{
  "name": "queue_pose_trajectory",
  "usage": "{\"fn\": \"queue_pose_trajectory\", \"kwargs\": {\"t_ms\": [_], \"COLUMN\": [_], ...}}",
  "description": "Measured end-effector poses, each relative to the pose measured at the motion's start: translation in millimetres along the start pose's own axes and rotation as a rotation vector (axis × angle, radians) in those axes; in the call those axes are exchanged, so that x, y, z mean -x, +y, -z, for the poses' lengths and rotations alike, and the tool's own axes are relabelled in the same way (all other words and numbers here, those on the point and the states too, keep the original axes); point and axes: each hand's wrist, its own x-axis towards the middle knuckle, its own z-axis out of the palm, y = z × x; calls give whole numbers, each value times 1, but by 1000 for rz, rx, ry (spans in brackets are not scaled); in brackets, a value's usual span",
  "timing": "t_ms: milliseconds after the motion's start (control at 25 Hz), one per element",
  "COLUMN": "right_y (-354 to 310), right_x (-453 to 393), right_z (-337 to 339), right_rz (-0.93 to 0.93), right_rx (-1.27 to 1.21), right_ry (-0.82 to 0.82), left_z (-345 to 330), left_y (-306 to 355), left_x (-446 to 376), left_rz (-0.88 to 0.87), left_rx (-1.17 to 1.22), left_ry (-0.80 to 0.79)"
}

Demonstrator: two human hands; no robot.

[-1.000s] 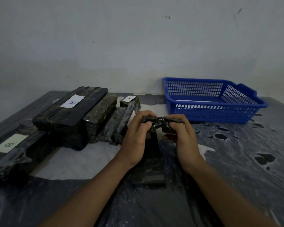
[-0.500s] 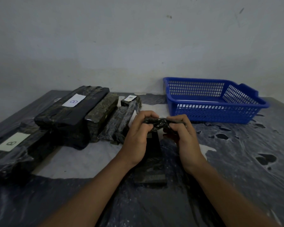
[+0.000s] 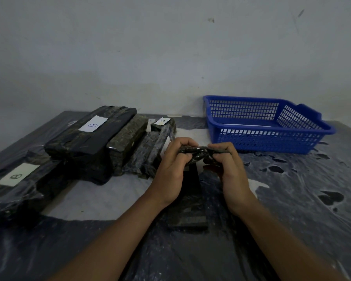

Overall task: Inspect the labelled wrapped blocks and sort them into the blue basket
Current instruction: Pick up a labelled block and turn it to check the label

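Observation:
A long black wrapped block (image 3: 190,201) stands tilted at the middle of the table, its near end resting on the plastic sheet. My left hand (image 3: 171,171) and my right hand (image 3: 229,173) both grip the crumpled wrap (image 3: 199,154) at its raised far end. The blue basket (image 3: 304,136) sits at the back right; I see no block inside it. Several wrapped blocks lie at the left: a large one with a white "B" label (image 3: 93,124), another labelled "B" (image 3: 16,175) at the far left, and a small labelled one (image 3: 162,121) behind my left hand.
A rumpled dark plastic sheet (image 3: 302,199) covers the table, with a pale bare patch (image 3: 93,197) in front of the stacked blocks. A plain grey wall (image 3: 170,47) stands close behind the table.
Both hands keep their hold on the wrap at the block's top. My fingers have shifted slightly along it; the block stays where it was.

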Motion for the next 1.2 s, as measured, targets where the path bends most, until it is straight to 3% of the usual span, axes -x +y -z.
{"fn": "queue_pose_trajectory", "kwargs": {"t_ms": [120,280,360,440,520,640,720,880,1000,1200], "right_y": [-2,-3,-1,-4,-7,-9,-7,-10,-12,-12], "right_x": [1,-10,-9,-4,0,-1,0,4,7,6], "right_z": [-3,0,2,-1,-5,-4,0,1,-1,-1], "right_rz": [-4,-163,-208,-157,-90,30,141,263,260,197], "right_rx": [-27,-140,-128,-45,-48,-14,163,354,359,216], "right_ry": [9,146,52,-53,-48,88,147,121,84,67], "left_z": [-1,2,5,5,3,0,-1,1,2,3], "left_y": [4,8,10,12,11,7,7,5,0,-2], "left_x": [1,-5,-7,-6,-6,-5,-2,3,0,1], "left_rz": [47,239,310,380,390,255,120,-17,30,138], "left_rx": [147,442,559,526,444,267,183,56,-46,39], "left_ry": [50,173,177,140,129,196,200,116,148,102]}}
